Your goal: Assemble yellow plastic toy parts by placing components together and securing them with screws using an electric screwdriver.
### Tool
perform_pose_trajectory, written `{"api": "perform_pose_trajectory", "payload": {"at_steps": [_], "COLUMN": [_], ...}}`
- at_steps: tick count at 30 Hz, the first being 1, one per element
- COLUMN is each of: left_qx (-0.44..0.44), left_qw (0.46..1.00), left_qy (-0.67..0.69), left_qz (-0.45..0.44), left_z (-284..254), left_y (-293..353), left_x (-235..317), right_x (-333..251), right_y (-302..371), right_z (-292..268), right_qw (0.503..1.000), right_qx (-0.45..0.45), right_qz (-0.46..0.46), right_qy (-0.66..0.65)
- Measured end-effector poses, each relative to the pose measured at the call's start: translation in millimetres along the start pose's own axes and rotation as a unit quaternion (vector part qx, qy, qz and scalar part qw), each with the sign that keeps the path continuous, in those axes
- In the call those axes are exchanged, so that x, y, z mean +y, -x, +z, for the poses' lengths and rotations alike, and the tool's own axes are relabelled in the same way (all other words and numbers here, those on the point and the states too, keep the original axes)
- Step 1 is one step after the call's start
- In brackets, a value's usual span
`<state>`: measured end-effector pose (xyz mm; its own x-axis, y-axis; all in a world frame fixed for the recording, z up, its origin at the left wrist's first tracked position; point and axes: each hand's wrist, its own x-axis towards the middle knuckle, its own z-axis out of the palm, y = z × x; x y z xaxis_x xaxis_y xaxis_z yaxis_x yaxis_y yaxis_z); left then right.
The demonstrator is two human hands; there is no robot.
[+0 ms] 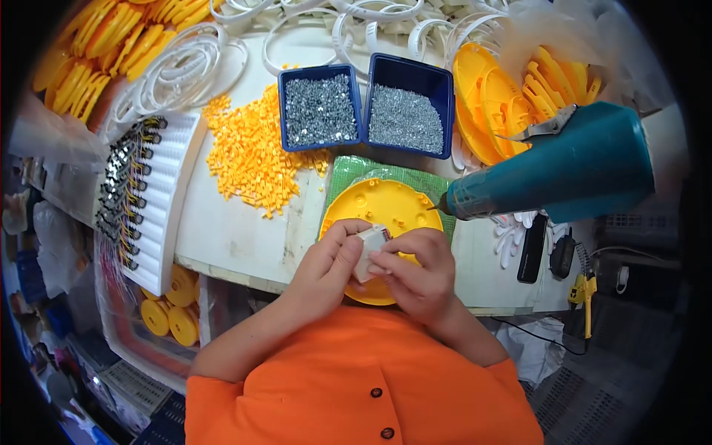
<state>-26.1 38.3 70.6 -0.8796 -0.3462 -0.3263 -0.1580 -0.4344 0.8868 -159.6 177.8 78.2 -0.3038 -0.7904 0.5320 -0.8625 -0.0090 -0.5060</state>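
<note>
Between my hands is a small white box-shaped plastic part (pixel 368 248), held above a round yellow plastic shell (pixel 378 194). My left hand (pixel 326 259) grips the part's left side, thumb across its face. Closed at the part's right edge is my right hand (pixel 421 268), its thumb and fingers pinching there. A bit of something reddish and dark shows by those fingertips, too small to make out. The shell lies on a green mat (pixel 352 169), its inner side with small posts facing up. A teal power screwdriver (pixel 556 167) reaches in from the right, bit over the shell's rim.
Two blue bins, one of silvery metal pieces (pixel 320 111) and one of small screws (pixel 404 119), stand behind the mat. Left are a heap of small yellow parts (pixel 256 152) and a white foam tray (pixel 167 208) of wired components. White rings (pixel 182 70) and yellow shells (pixel 482 104) lie farther back.
</note>
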Motion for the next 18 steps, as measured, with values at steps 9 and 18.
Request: {"api": "perform_pose_trajectory", "payload": {"at_steps": [9,18], "left_qx": [0.010,-0.127], "left_qw": [0.799,0.771], "left_qy": [-0.495,-0.531], "left_qz": [0.342,0.328], "left_z": [-43,-38], "left_y": [-14,-53], "left_x": [19,26], "right_x": [23,14], "right_y": [20,7], "right_z": [-18,11], "right_qw": [0.989,0.991], "right_qx": [-0.024,-0.010], "right_qz": [0.143,0.133], "right_qy": [-0.017,0.029]}}
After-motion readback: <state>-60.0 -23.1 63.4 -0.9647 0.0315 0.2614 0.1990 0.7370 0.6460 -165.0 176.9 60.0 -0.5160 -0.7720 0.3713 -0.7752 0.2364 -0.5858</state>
